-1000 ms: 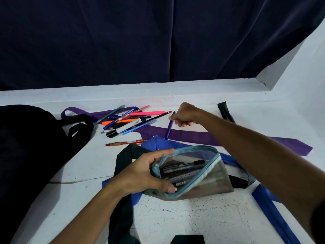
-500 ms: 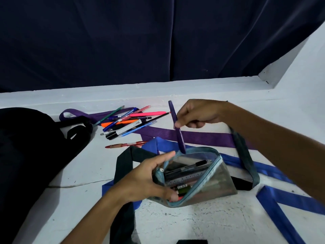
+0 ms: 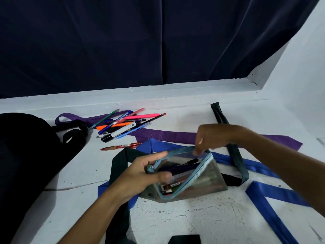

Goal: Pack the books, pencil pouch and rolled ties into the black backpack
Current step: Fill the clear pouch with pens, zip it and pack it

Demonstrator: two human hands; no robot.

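Several pens [image 3: 123, 126] lie loose in a heap on the white counter [image 3: 202, 222] at about eleven o'clock from the pencil pouch [image 3: 190, 180], with one red pen [image 3: 121, 147] apart from the heap and nearer the pouch, so filling the pouch looks only partly done. Some pens and what seems a ruler already show through its clear side. None of the ties is rolled: the purple tie [image 3: 168, 137], the blue tie [image 3: 274, 192] and a dark tie [image 3: 235, 155] all lie flat and crossing one another around the pouch. The black backpack [image 3: 26, 155] slumps at nine o'clock, well apart from the pouch, and whether anything is in it cannot be told. No books are in view. By my reckoning most of the task remains: the rest of the pens, zipping the pouch, rolling the ties, and loading the backpack. The left hand [image 3: 140, 175] grips the zip end of the pouch, its thumb and fingers [image 3: 163, 176] curled over the near lip to hold the mouth wide. The right hand [image 3: 211, 138] hangs over the far lip at twelve o'clock of the opening, fingers pointing down and bunched, tips touching the blue edge; whether they pinch the edge or have just let something go, I cannot tell.
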